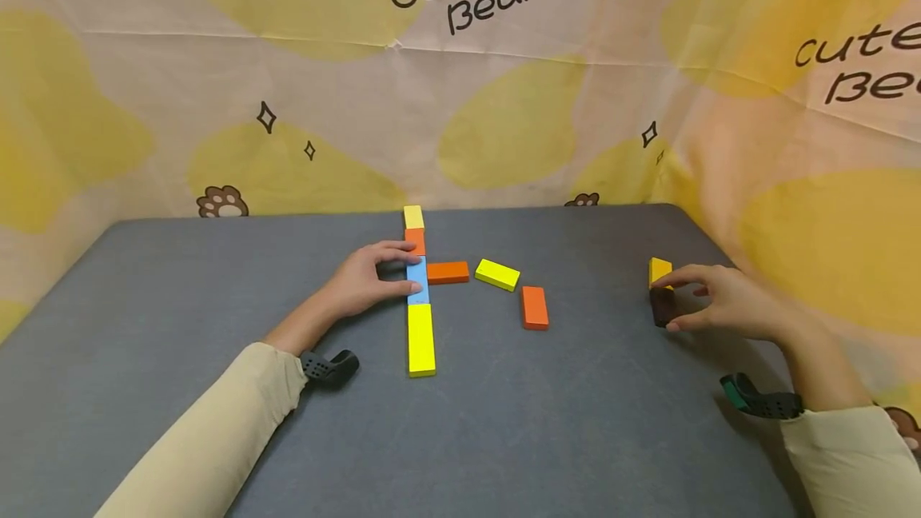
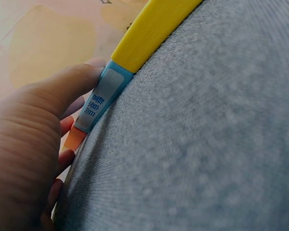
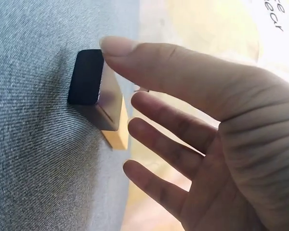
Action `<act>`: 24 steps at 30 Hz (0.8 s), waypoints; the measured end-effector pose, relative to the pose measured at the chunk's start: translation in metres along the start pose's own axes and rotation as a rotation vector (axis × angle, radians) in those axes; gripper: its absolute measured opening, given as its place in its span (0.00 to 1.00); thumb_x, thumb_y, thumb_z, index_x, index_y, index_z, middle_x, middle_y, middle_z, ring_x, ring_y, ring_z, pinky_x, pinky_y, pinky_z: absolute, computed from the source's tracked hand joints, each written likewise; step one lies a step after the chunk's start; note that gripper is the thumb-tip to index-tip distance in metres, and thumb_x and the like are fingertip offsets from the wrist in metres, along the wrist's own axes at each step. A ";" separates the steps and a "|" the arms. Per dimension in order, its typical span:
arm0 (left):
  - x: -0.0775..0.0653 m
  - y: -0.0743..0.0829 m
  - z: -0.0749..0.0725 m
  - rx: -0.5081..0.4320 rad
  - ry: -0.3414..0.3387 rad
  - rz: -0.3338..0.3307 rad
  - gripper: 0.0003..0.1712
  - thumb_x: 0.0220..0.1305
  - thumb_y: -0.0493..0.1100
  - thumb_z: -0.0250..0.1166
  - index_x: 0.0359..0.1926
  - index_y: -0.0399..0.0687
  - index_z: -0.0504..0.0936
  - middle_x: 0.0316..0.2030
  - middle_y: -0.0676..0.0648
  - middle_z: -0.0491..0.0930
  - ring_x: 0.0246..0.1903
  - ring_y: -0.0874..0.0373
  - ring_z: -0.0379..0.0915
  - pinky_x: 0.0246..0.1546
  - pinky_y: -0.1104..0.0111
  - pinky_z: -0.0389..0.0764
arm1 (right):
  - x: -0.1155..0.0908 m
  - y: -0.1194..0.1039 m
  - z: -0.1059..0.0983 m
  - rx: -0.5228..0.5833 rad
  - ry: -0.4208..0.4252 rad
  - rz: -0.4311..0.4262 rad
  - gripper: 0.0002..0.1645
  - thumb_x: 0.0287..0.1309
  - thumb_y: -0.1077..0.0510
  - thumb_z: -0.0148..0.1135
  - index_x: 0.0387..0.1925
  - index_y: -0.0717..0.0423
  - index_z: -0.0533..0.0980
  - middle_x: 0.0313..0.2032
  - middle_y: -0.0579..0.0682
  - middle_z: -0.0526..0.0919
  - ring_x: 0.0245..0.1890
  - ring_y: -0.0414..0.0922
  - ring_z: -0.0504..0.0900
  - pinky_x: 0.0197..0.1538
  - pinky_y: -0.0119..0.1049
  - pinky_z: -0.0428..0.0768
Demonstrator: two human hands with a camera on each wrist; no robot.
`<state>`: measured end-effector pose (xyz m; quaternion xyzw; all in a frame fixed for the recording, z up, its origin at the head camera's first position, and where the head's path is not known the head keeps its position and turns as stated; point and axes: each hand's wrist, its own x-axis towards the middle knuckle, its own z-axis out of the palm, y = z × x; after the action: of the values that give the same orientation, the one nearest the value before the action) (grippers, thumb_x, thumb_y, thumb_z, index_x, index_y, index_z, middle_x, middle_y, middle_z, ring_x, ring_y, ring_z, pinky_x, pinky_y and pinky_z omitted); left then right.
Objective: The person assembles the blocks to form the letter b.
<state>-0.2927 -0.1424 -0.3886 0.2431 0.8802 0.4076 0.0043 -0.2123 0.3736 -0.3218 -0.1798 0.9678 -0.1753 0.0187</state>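
A blue block [image 1: 418, 282], with a pale printed label in the left wrist view, lies in a row on the grey table. My left hand [image 1: 361, 281] touches its left side with the thumb, fingers reaching the orange block [image 1: 415, 238] beyond. A small yellow block [image 1: 413, 217] tops the row, and a long yellow block [image 2: 151, 33] adjoins the blue one at the near end. At the right, my right hand [image 1: 741, 302] pinches a dark brown block [image 3: 86, 77] between thumb and index finger; the index is hidden in the right wrist view. A yellow block [image 1: 659, 269] sits just behind it.
An orange block [image 1: 448, 272] lies crosswise against the blue block's right side. Further right are a loose yellow-green block [image 1: 497, 275] and another orange block [image 1: 535, 308]. A patterned cloth [image 1: 504, 118] hangs behind the grey table [image 1: 576, 422] and along its right side.
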 end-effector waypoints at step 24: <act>-0.001 0.001 -0.001 0.022 -0.003 -0.020 0.28 0.58 0.53 0.76 0.59 0.52 0.84 0.70 0.49 0.73 0.73 0.48 0.62 0.74 0.47 0.63 | 0.004 0.004 0.010 -0.031 0.013 -0.012 0.34 0.43 0.46 0.82 0.53 0.53 0.83 0.48 0.51 0.84 0.48 0.48 0.80 0.44 0.36 0.83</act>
<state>-0.2921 -0.1430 -0.3873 0.2350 0.8870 0.3975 0.0072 -0.2162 0.3728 -0.3322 -0.1850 0.9693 -0.1616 0.0086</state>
